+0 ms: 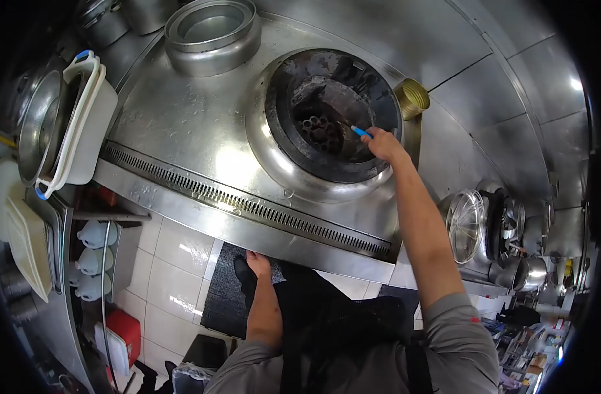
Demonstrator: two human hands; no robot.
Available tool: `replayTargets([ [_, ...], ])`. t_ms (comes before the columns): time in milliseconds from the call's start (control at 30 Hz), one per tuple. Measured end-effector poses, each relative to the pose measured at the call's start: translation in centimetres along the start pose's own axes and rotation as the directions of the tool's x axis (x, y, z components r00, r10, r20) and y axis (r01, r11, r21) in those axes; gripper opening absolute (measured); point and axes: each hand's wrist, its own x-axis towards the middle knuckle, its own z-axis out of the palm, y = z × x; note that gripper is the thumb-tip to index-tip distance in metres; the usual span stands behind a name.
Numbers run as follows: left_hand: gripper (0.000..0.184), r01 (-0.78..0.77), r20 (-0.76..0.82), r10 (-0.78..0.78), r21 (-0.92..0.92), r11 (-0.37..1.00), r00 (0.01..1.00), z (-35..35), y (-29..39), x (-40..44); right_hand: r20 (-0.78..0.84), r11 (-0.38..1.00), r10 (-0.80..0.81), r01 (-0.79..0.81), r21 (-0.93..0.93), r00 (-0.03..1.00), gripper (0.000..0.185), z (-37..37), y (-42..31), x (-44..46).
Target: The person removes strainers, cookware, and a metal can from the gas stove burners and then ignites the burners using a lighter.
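Note:
A thin tool with a blue handle [361, 132] is gripped by my right hand [383, 144], which reaches over the right side of a round stove burner [284, 138]. The tool points down and left into the dark burner bowl, where a cluster of round nozzles [321, 133] shows. My left hand [258, 264] is low at the front edge of the steel counter [274, 236]; its fingers are partly hidden by the edge, so whether they hold anything is unclear.
A round steel pot [212, 59] stands at the upper left. White tubs [90, 131] and metal bowls are at the left edge. A yellowish metal can [412, 98] is right of the burner. Strainers [464, 226] and pots lie farther right.

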Motion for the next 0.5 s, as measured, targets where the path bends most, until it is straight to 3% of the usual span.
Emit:
replayTargets([
  [33,0.026,-0.004,0.010,0.004,-0.023,1.000,1.000,-0.2,-0.3,0.2,0.010,1.000,-0.012,0.012,-0.001,1.000,0.047,0.3,0.1,1.2],
  [100,0.025,-0.031,-0.028,0.031,-0.001,1.000,0.999,-0.1,0.5,0.1,0.166,0.961,-0.056,0.098,-0.260,0.985,0.046,0.8,0.0,3.0],
  [200,0.024,0.062,-0.028,-0.065,-0.083,0.995,0.997,-0.2,0.5,0.1,0.258,0.932,-0.037,0.127,-0.340,0.965,0.046,0.5,-0.5,3.9],
  [267,0.024,-0.014,-0.026,0.015,0.042,0.999,1.000,-0.4,0.7,0.5,0.257,0.934,-0.038,0.125,-0.334,0.966,0.046,0.4,-0.5,4.1],
  [500,0.023,0.076,0.002,-0.076,0.037,0.996,0.997,-0.4,2.8,-0.3,0.242,0.932,-0.054,0.136,-0.335,0.969,0.046,1.6,0.2,4.6],
])
